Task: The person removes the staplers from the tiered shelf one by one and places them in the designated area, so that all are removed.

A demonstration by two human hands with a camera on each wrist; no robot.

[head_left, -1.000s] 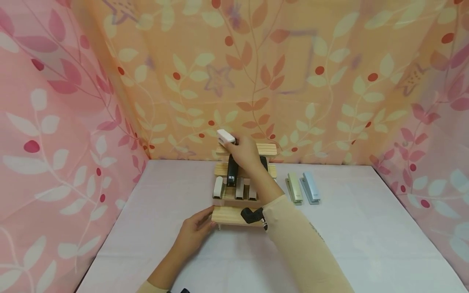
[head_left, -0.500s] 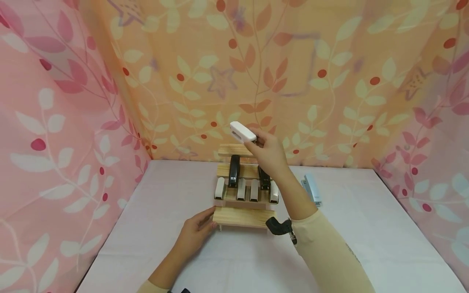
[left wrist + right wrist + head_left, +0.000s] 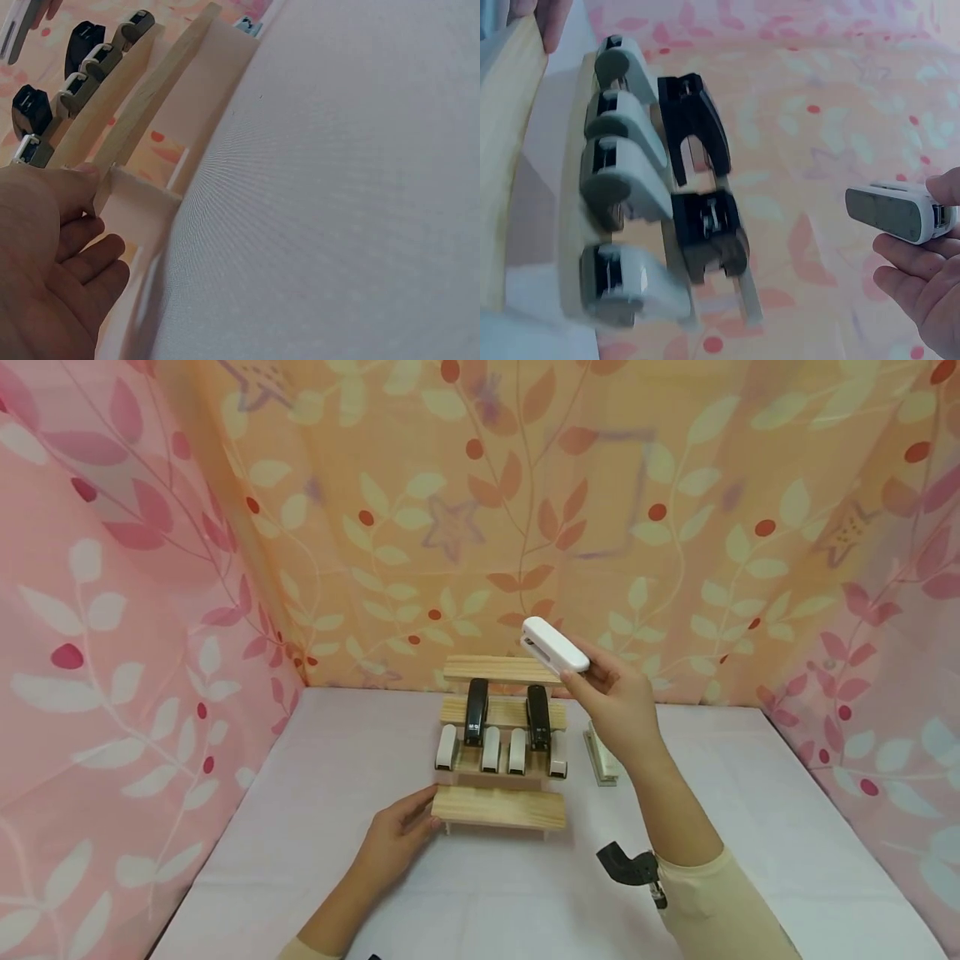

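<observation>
My right hand (image 3: 618, 706) pinches a white stapler (image 3: 555, 645) between thumb and fingers, up in the air at the right end of the top board. The right wrist view shows the stapler's grey underside (image 3: 885, 214). With thumb and fingers, my left hand (image 3: 397, 835) holds the left end of the lowest board of a stepped wooden rack (image 3: 498, 807). On the rack's second step from the bottom stands a row of several white-grey staplers (image 3: 491, 750). Two black staplers, one on the left (image 3: 476, 712) and one on the right (image 3: 537, 717), lean on the step above.
A pale green stapler (image 3: 600, 760) lies on the white tabletop (image 3: 315, 743), right of the rack and partly behind my right hand. The light blue stapler is hidden in the head view. Patterned curtains (image 3: 405, 527) close off the back and sides.
My right hand has carried the white stapler rightward, from above the top board's left end to its right end. My left hand has stayed at the rack's lower left.
</observation>
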